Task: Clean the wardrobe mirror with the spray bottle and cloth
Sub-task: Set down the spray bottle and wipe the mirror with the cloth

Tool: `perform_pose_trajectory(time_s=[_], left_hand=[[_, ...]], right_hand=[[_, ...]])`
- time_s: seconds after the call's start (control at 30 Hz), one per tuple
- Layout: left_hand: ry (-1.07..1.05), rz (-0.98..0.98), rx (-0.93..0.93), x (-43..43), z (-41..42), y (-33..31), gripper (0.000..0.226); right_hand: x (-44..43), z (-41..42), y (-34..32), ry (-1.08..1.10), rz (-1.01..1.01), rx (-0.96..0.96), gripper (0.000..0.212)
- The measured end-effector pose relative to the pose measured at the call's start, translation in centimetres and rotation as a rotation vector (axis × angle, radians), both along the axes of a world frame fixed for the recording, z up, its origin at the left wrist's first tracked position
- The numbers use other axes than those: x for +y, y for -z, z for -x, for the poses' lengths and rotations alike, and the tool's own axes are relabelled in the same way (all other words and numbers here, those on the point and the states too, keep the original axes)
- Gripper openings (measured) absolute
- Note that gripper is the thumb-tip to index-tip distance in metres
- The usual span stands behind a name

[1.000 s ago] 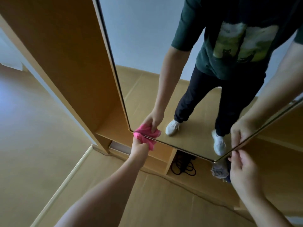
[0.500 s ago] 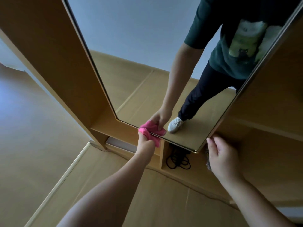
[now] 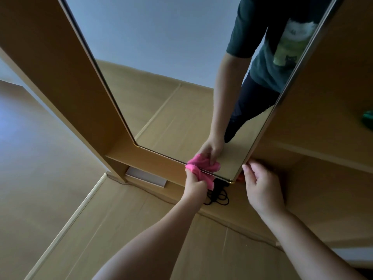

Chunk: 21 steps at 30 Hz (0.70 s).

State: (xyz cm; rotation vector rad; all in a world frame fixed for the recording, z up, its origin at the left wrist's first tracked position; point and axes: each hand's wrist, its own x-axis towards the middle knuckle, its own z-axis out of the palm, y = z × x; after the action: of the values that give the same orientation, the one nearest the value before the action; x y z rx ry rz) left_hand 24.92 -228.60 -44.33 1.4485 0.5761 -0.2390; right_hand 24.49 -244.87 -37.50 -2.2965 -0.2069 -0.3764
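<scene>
One pink cloth pressed to the bottom edge of the wardrobe mirror, two bare hands at work.

The left hand (image 3: 194, 183) is closed around the bunched pink cloth (image 3: 199, 174), holding it against the lower edge of the mirror (image 3: 161, 93), toward its bottom right corner. The right hand (image 3: 262, 188) sits at that corner with fingers loosely curled around the door's edge, holding nothing else. One coil of black cable (image 3: 219, 197) lies in the open compartment under the mirror. A single green object (image 3: 367, 119) shows at the right edge; I cannot tell what it is.
</scene>
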Motion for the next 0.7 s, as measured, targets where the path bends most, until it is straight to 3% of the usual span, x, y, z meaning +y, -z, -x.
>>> perform_pose_trajectory(time_s=[0.33,0.53,0.7], left_hand=[[0.103,-0.003,-0.098,-3.3,1.4,-1.6,0.063],[0.182,0.067,-0.111,-3.9,2.2,-1.7,0.068],[0.319,-0.008,-0.031,-2.9,3.6,-0.9,0.06]], right_hand=[[0.0,-0.1,0.3,0.038,0.005,-0.001,0.017],[0.0,-0.1,0.4,0.026,0.005,0.019,0.019],[-0.6,-0.1,-0.1,-0.006,0.001,0.067,0.026]])
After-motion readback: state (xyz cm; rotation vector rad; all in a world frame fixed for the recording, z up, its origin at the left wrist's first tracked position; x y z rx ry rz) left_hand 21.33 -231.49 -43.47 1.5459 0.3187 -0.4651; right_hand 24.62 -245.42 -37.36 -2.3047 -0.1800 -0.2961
